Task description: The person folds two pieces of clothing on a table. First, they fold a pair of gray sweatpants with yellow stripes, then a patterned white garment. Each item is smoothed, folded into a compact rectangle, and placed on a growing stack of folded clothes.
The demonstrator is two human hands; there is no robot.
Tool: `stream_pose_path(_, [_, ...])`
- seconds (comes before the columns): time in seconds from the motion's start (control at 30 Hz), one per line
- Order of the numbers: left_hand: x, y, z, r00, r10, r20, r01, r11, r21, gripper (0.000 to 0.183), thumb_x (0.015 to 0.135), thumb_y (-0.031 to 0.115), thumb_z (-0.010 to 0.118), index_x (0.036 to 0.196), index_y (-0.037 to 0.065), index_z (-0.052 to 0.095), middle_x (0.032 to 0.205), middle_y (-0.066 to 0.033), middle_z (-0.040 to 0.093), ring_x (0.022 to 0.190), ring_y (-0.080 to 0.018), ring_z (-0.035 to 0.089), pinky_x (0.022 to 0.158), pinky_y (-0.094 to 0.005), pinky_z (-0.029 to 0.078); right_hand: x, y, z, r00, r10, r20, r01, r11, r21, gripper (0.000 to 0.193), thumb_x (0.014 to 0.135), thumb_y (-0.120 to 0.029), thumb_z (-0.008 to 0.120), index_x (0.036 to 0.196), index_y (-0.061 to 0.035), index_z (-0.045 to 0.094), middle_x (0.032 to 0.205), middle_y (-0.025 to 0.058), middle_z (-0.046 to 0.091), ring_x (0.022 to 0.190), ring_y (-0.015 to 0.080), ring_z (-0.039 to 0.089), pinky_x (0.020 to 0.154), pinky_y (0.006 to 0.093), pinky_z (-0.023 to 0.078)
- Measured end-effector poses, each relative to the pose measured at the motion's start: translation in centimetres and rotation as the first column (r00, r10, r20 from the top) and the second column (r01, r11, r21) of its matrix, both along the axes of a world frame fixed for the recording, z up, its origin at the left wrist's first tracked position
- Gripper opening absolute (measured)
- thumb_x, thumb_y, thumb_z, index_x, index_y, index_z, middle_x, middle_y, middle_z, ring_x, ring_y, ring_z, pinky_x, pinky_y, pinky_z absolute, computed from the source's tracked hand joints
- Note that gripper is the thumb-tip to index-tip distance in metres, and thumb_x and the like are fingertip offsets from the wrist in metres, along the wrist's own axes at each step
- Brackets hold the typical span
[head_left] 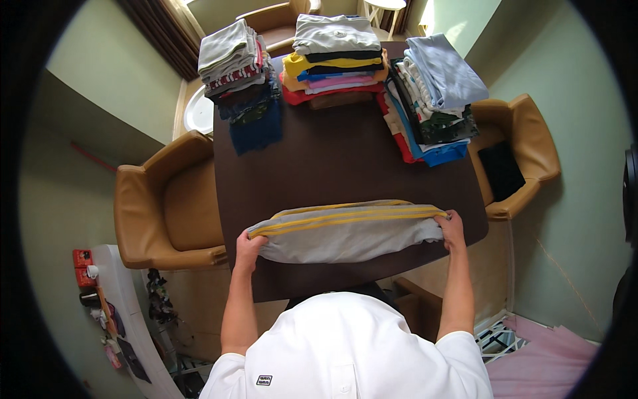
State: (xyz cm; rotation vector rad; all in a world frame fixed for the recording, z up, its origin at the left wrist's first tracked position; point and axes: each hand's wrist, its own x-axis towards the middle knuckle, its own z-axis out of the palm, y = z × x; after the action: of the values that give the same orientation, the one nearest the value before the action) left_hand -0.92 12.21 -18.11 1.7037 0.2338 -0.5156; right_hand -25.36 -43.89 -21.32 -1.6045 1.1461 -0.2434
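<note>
A long, soft grey cloth garment with yellow stripes [345, 246] is in the lower middle of the frame, stretched sideways above the near part of a dark brown, smooth desk [325, 159]. The left hand [248, 251] is pinching its left end, with the fingers closed around the cloth. The right hand [453, 230] is pinching the opposite end, near the right edge of the desk. The yellow stripes run along the upper side of the garment, and the grey cloth below them is slightly wrinkled (I cannot tell if it touches the desk).

At the far side of the desk are three piles of folded clothes. In the upper left stands a pile with grey cloth on top and dark blue cloth at the bottom [256, 136]. In the upper middle is a multicoloured pile with a light grey piece on top [337, 40]. In the upper right, a leaning pile has a pale blue piece on top [445, 73]. A tan leather armchair [189, 206] stands at the left of the desk, and another tan armchair, carrying a flat black item [502, 171], at the right.
</note>
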Motion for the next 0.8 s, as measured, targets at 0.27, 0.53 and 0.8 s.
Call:
stream_pose_path(0.27, [1.4, 1.6, 3.8, 0.995, -0.04, 0.094, 0.048, 0.995, -0.088, 0.022, 0.081, -0.001, 0.065, 0.103, 0.003, 0.066, 0.095, -0.0026, 0.068, 0.088, -0.0114, 0.063, 0.083, -0.028, 0.052, -0.3, -0.8, 3.9, 0.985, 0.024, 0.169, -0.048, 0.989, 0.142, 0.029, 0.083, -0.001, 0.076, 0.108, -0.0017, 0.061, 0.092, 0.0056, 0.064, 0.081, 0.014, 0.061, 0.072, 0.0291, 0.051])
stream_pose_path(0.53, [2.1, 2.7, 2.8, 0.987, -0.057, 0.151, 0.039, 0.992, 0.121, 0.022, 0.083, 0.002, 0.067, 0.105, 0.002, 0.064, 0.097, -0.0027, 0.068, 0.088, -0.0119, 0.062, 0.082, -0.0289, 0.052, 0.9, 2.6, 6.0, 0.939, 0.339, 0.055, -0.335, 0.869, 0.363, 0.037, 0.083, -0.015, 0.081, 0.112, 0.0002, 0.065, 0.095, 0.0069, 0.068, 0.085, 0.0143, 0.064, 0.077, 0.029, 0.053])
stream_pose_path(0.8, [2.9, 4.2, 0.0, 0.993, -0.074, 0.096, 0.056, 0.982, 0.182, 0.024, 0.083, 0.001, 0.069, 0.107, 0.002, 0.064, 0.1, -0.0034, 0.069, 0.09, -0.0127, 0.062, 0.084, -0.0295, 0.051, -1.4, 6.8, 2.8, 0.904, 0.413, -0.112, -0.374, 0.89, 0.261, 0.041, 0.08, -0.01, 0.075, 0.119, 0.0032, 0.069, 0.104, 0.005, 0.07, 0.092, 0.0133, 0.065, 0.084, 0.0305, 0.053])
